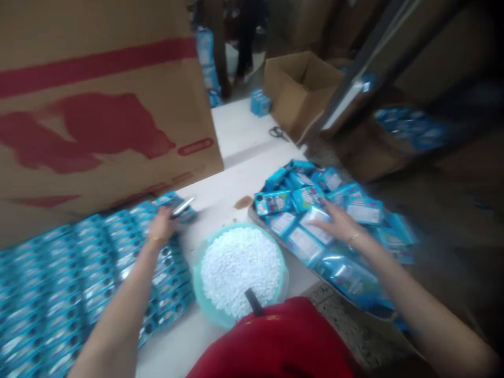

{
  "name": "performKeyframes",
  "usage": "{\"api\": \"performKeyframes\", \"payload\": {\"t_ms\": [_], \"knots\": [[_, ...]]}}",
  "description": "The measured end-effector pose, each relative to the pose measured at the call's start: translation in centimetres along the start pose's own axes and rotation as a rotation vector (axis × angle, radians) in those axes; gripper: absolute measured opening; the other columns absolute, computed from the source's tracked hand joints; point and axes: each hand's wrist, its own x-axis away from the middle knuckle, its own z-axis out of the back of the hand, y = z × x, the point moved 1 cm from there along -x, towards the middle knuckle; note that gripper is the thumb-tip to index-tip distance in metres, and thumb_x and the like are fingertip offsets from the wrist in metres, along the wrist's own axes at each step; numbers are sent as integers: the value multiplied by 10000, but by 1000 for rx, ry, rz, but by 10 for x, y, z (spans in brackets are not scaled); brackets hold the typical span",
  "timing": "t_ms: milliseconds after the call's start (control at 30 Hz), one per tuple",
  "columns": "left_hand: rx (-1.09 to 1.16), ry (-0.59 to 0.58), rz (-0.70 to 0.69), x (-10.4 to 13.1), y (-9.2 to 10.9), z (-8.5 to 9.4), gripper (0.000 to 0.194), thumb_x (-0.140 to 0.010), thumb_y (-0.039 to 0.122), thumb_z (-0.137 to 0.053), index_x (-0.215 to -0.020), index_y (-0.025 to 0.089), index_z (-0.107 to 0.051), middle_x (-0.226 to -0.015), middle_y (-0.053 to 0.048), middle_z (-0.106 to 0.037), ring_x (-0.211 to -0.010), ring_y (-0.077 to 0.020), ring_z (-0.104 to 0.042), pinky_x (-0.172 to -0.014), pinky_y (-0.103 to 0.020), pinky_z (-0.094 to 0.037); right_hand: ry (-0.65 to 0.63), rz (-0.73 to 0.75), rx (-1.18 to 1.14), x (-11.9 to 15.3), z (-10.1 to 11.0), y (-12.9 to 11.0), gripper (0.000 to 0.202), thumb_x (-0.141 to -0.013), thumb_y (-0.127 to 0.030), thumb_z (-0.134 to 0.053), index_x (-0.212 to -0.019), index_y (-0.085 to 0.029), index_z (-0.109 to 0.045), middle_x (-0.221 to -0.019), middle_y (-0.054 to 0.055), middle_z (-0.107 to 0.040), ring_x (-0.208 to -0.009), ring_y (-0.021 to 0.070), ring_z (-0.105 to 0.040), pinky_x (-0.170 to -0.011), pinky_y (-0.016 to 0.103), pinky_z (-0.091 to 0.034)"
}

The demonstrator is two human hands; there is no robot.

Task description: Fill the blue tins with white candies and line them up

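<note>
The person's left hand [163, 226] was at the far end of the orderly rows of blue packets [94, 262] covering the left part of the table [248, 155]. Its fingers were at the endmost packets, with a thin pale object [184, 206] showing just beyond them; blur concealed what that object was, and whether the left grip was closed on it or on a packet could not be told. The right hand [339, 224] was spread over the loose packets [303, 244] in an open carton [252, 212] on the right. Its grip was loose, thumb and fingers parted, with a white-labelled packet directly beneath the fingertips; contact could not be confirmed. The loose packets lay at mixed angles, some label side up, on all sides of that grip. Between the two hands, nearer the person's red garment [275, 341], stood a pale green bowl [198, 286] filled with small white pieces [240, 268], a dark strip [254, 302] overlapping its near side. A large cardboard box [110, 115] with red print stood behind the rows. Farther back were scissors [278, 133] and a small blue block [260, 103], the latter just beside an open brown box [293, 100].
</note>
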Motion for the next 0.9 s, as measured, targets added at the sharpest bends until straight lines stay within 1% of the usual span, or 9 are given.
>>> {"api": "performKeyframes", "payload": {"t_ms": [167, 333, 400, 467, 567, 633, 767, 833, 900], "knots": [[-67, 18, 104, -35, -37, -24, 276, -860, 411, -457, -1052, 230, -538, -1064, -49, -531, -838, -189, -511, -715, -264, -448, 5, 122, -169, 16, 25, -22, 513, -769, -557, -637, -1128, -199, -562, -1077, 99, -594, -1044, 292, -580, -924, 460, -474], [-48, 190, 230, -17, -25, -16, 549, -799, 543, -486, -1205, 175, -489, -1120, -111, -537, -883, -239, -532, -729, -334, -484, 136, 110, -446, 51, 48, -59, 419, -745, -447, -710, -1062, -237, -536, -999, 43, -615, -941, 234, -605, -870, 409, -500], [55, 220, 174, 7, -6, -9, 529, -810, 537, -451, -1154, 143, -531, -1046, -106, -588, -922, -253, -547, -799, -369, -489, 146, 35, -640, 65, 45, -73, 437, -673, -398, -768, -1008, -249, -529, -923, 11, -625, -851, 208, -620, -814, 375, -524], [211, 179, 40, 43, 19, -6, 468, -847, 496, -385, -1082, 139, -576, -1014, -98, -627, -944, -242, -568, -867, -378, -479, 46, -63, -943, 79, 33, -85, 438, -644, -362, -763, -994, -258, -521, -912, 2, -642, -829, 209, -635, -794, 383, -536], [418, -18, -136, 113, 54, -7, 464, -865, 491, -385, -1098, 144, -587, -1038, -98, -655, -927, -218, -605, -869, -352, -489, -330, -257, -1487, 103, 3, -103, 428, -678, -387, -639, -1066, -238, -539, -1020, 60, -676, -962, 288, -647, -863, 502, -510], [462, -162, -170, 163, 69, -8, 463, -864, 486, -420, -1140, 149, -574, -987, -90, -671, -868, -206, -625, -823, -338, -505, -536, -377, -1739, 123, -14, -113, 519, -659, -419, -578, -1133, -211, -552, -1082, 102, -677, -1054, 345, -621, -916, 580, -461], [340, -286, -135, 246, 80, -7, 358, -889, 402, -424, -1128, 186, -579, -1033, -90, -675, -895, -217, -638, -815, -339, -500, -808, -442, -1942, 159, -27, -118, 728, -595, -402, -549, -1297, -220, -480, -1131, 95, -676, -1112, 360, -597, -990, 618, -376], [237, -317, -105, 270, 83, -11, 315, -903, 348, -408, -1128, 217, -585, -1070, -82, -667, -920, -225, -636, -799, -332, -492, -957, -408, -1931, 172, -26, -115, 792, -578, -391, -544, -1343, -211, -442, -1196, 107, -648, -1148, 362, -575, -1012, 617, -346], [171, -333, -83, 280, 93, -23, 296, -914, 303, -391, -1120, 232, -591, -1051, -78, -663, -911, -221, -634, -786, -321, -484, -1004, -353, -1858, 181, -26, -109, 792, -583, -412, -532, -1335, -175, -458, -1243, 134, -619, -1176, 371, -552, -1020, 611, -339]]}}
